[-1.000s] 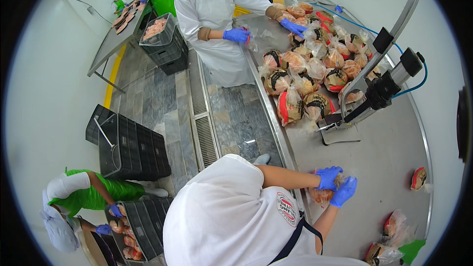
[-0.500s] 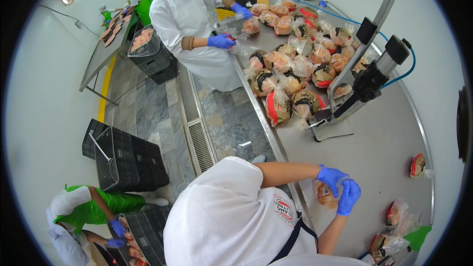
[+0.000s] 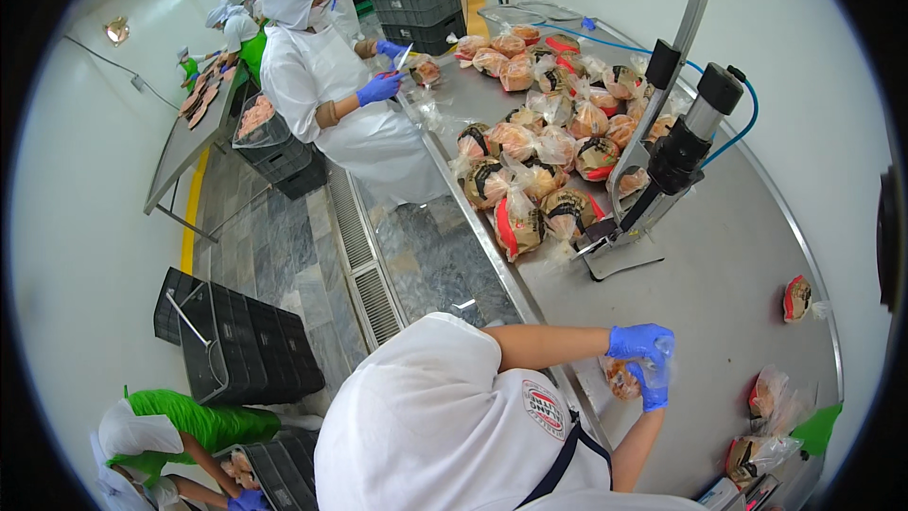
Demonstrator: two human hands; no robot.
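My two hands, in blue gloves, meet over a clear plastic bag of raw poultry (image 3: pixel 619 380) that lies on the steel table (image 3: pixel 728 341). My left hand (image 3: pixel 639 341) pinches the loose top of the bag. Just below it, my right hand (image 3: pixel 654 396) grips the bag's neck. Both forearms reach out from my white shirt toward the table's near edge. An upright bag-sealing machine (image 3: pixel 662 170) with a black cylinder and blue hose stands further up the table.
A heap of several filled bags (image 3: pixel 534 166) lies beyond the machine. A co-worker in white (image 3: pixel 331 95) handles a bag (image 3: pixel 423 69) at the far end. Loose bags (image 3: pixel 797 298) lie to the right. Black crates (image 3: pixel 236 341) and a crouching person in green (image 3: pixel 180 426) are on the tiled floor.
My hands have drawn closer together on the bag and lifted its top. The co-worker at the far end has shifted along the table. The view has swung slightly.
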